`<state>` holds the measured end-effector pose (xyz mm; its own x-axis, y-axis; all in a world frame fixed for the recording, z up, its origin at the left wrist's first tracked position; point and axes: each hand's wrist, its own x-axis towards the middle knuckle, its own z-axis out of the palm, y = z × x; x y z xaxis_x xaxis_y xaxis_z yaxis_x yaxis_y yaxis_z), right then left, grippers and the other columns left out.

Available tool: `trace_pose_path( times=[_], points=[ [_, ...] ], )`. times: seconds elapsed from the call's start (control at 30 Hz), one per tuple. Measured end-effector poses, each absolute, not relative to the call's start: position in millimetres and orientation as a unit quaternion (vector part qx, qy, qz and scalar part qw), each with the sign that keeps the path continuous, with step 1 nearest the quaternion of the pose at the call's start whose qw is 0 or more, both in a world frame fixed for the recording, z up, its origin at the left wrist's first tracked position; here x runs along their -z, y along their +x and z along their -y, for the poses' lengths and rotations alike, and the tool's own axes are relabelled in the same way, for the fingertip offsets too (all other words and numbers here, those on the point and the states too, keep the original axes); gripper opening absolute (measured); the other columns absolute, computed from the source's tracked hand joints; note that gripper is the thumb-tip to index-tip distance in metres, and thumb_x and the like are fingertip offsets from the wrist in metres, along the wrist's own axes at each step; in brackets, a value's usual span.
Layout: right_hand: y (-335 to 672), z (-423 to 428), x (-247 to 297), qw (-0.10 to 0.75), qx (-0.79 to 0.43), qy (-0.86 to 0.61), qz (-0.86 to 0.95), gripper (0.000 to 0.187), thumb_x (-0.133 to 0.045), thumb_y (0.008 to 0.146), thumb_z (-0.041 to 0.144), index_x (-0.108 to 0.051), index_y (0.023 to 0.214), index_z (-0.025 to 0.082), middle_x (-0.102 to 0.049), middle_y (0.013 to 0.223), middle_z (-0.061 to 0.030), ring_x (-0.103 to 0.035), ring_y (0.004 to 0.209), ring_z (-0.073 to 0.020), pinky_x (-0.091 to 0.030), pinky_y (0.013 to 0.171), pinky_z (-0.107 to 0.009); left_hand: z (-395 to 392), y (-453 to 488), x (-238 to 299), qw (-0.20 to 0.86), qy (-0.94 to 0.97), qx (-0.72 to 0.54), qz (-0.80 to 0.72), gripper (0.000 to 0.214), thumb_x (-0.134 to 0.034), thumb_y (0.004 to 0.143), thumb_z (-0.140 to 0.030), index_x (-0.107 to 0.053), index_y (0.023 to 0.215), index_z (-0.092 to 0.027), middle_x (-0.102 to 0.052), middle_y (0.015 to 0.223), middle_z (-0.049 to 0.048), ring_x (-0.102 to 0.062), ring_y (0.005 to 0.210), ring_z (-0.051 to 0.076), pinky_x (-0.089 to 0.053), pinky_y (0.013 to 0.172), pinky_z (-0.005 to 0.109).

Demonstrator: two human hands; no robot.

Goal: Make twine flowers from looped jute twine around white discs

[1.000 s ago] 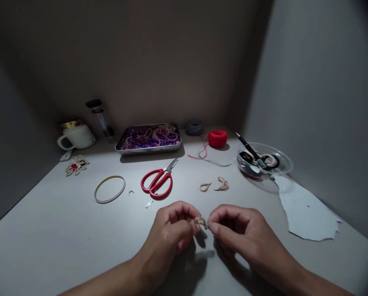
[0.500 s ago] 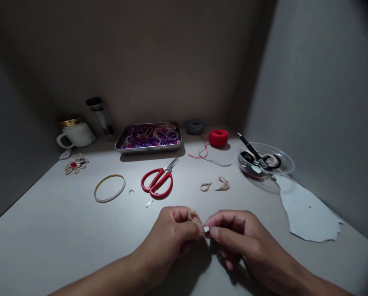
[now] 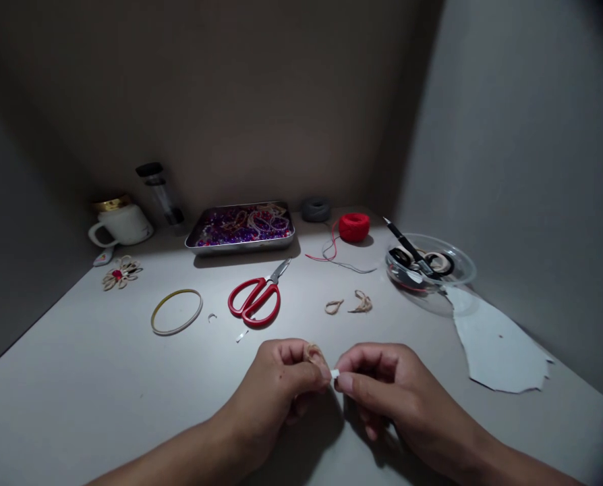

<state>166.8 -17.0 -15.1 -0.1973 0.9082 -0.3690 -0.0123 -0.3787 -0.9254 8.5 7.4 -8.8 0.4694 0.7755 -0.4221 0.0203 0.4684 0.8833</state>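
Observation:
My left hand [image 3: 276, 385] is closed in a pinch on a tan twine loop [image 3: 312, 352], part of which sticks up above the fingers. Close beside it, my right hand [image 3: 395, 388] pinches a small white strip [image 3: 334, 373], probably tape. The strip bridges the gap between both sets of fingertips, and its ends are hidden by them. Beyond the hands lie a small twine loop [image 3: 334, 308] and a bunched twine piece [image 3: 361, 302]. Red-handled scissors [image 3: 261, 302], slightly parted, rest to the left of these.
A metal tray [image 3: 241, 248] of beads stands at the back, near grey yarn [image 3: 316, 209] and red yarn [image 3: 354, 227]. At right are a clear plastic bowl [image 3: 466, 273] and white sheet [image 3: 498, 344]. A hoop [image 3: 177, 330], twine flower [image 3: 124, 273] and mug [image 3: 129, 226] sit left.
The view has shifted slightly, so the table things sit a little further left. Both hands keep their pinch, with the white strip still between them.

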Motion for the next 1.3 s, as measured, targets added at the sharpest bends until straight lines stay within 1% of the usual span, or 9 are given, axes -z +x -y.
trace_pose_path(
  times=[0.2,0.3,0.37,0.47,0.53,0.7,0.8,0.97,1.3],
  points=[
    [164,18,11,0.354,-0.621,-0.543,0.44,0.017,-0.063,0.064,0.03,-0.056,0.062,0.015,-0.048,0.039,0.0055,-0.043,0.034,-0.0068,-0.032,0.037,-0.019,-10,11,12,0.734,0.448,-0.253,-0.443,0.009,-0.056,0.065,-0.019,-0.049,0.061,-0.015,-0.035,0.044,-0.0073,-0.027,0.04,0.005,-0.016,0.037,0.018],
    [164,16,9,0.359,-0.61,-0.551,0.442,0.016,-0.062,0.064,0.03,-0.056,0.061,0.015,-0.048,0.039,0.0056,-0.044,0.035,-0.0073,-0.033,0.037,-0.019,-9,11,11,0.723,0.433,-0.291,-0.453,0.02,-0.062,0.065,-0.022,-0.053,0.081,-0.016,-0.042,0.053,-0.007,-0.03,0.04,0.004,-0.019,0.036,0.017],
    [164,15,10,0.362,-0.605,-0.559,0.437,0.017,-0.06,0.065,0.031,-0.056,0.061,0.016,-0.048,0.039,0.0057,-0.043,0.035,-0.0074,-0.033,0.037,-0.019,-6,10,9,0.653,0.454,-0.36,-0.488,0.031,-0.064,0.065,-0.023,-0.051,0.093,-0.018,-0.047,0.063,-0.0059,-0.035,0.044,0.005,-0.027,0.039,0.017],
    [165,15,14,0.36,-0.596,-0.568,0.439,0.016,-0.06,0.066,0.031,-0.057,0.063,0.016,-0.049,0.04,0.0053,-0.043,0.036,-0.0075,-0.032,0.037,-0.019,2,8,7,0.502,0.583,-0.407,-0.492,0.011,-0.06,0.07,-0.023,-0.056,0.077,-0.016,-0.051,0.063,-0.003,-0.043,0.05,0.007,-0.035,0.047,0.018],
    [166,15,17,0.354,-0.593,-0.568,0.448,0.016,-0.059,0.067,0.031,-0.058,0.064,0.015,-0.049,0.041,0.0048,-0.043,0.036,-0.0079,-0.032,0.037,-0.019,6,9,7,0.452,0.664,-0.371,-0.465,0.012,-0.057,0.074,-0.023,-0.059,0.066,-0.014,-0.052,0.059,-0.001,-0.045,0.052,0.009,-0.036,0.049,0.02],
    [164,18,18,0.343,-0.548,-0.58,0.495,0.014,-0.057,0.069,0.028,-0.061,0.066,0.015,-0.049,0.044,0.0047,-0.043,0.04,-0.0082,-0.032,0.04,-0.02,7,12,10,0.467,0.662,-0.288,-0.51,0.021,-0.052,0.076,-0.025,-0.06,0.061,-0.014,-0.051,0.054,-0.0009,-0.043,0.051,0.01,-0.035,0.047,0.02],
    [163,19,16,0.349,-0.504,-0.579,0.538,0.012,-0.057,0.067,0.025,-0.063,0.064,0.015,-0.049,0.047,0.0039,-0.043,0.044,-0.0087,-0.034,0.044,-0.021,4,12,10,0.478,0.657,-0.27,-0.517,0.02,-0.053,0.075,-0.025,-0.061,0.061,-0.013,-0.051,0.054,-0.001,-0.043,0.051,0.01,-0.034,0.048,0.02],
    [163,20,17,0.348,-0.493,-0.58,0.547,0.015,-0.056,0.067,0.027,-0.064,0.066,0.015,-0.05,0.05,0.0028,-0.042,0.046,-0.0097,-0.034,0.045,-0.021,3,10,9,0.479,0.668,-0.265,-0.504,0.022,-0.052,0.075,-0.023,-0.063,0.06,-0.013,-0.051,0.054,-0.0008,-0.045,0.052,0.01,-0.034,0.048,0.02],
    [166,20,23,0.341,-0.415,-0.57,0.622,0.013,-0.053,0.069,0.019,-0.066,0.066,0.016,-0.062,0.061,-0.0024,-0.054,0.053,-0.0134,-0.042,0.049,-0.023,2,13,6,0.436,0.705,-0.244,-0.504,0.024,-0.049,0.075,-0.02,-0.065,0.059,-0.012,-0.057,0.057,0.0028,-0.048,0.055,0.012,-0.035,0.049,0.021]
  ],
)
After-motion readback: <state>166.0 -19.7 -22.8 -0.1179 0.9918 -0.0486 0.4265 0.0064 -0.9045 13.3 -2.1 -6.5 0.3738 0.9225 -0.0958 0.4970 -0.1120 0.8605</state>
